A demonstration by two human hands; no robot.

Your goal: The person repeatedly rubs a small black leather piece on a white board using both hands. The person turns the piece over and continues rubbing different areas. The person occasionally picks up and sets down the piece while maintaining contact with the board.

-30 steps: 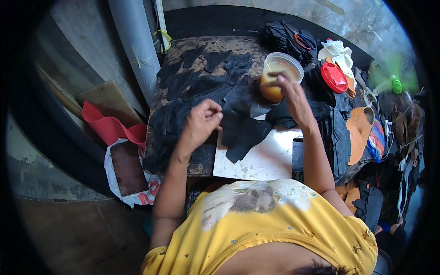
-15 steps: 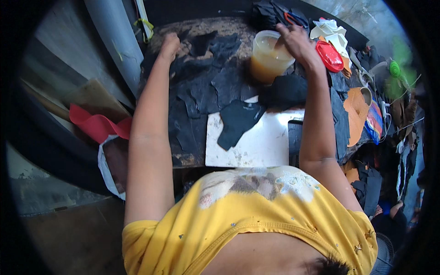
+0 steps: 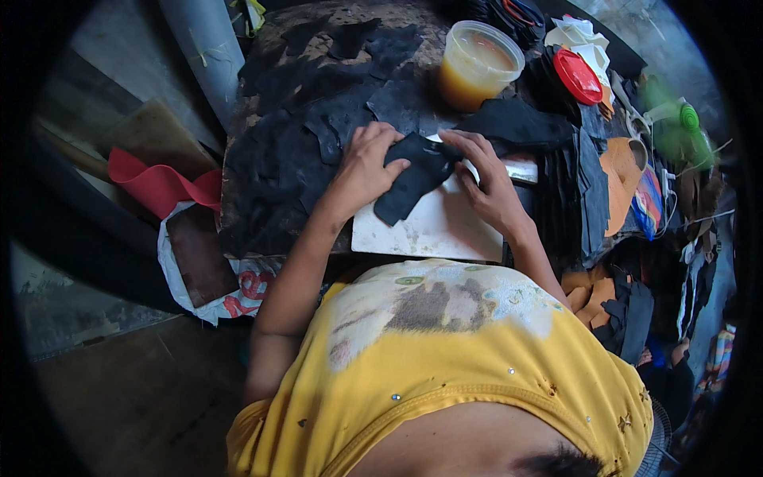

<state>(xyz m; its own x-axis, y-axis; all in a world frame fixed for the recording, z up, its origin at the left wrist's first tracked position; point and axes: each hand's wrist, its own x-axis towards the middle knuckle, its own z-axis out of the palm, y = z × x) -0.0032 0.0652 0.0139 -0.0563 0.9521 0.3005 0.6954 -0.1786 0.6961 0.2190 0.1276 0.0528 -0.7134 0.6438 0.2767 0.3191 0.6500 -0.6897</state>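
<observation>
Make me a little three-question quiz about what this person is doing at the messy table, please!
1. True or false: both hands touch the same black piece.
2. What does that black piece lie on? A) a white board B) a red lid C) the floor
3. Fill in: the clear tub behind the hands holds an ______-coloured liquid.

Key:
1. True. The left hand and right hand both press on it.
2. A, the white board, which rests on the table among black scraps.
3. Amber. The tub stands open, and a red lid lies to its right.
</observation>
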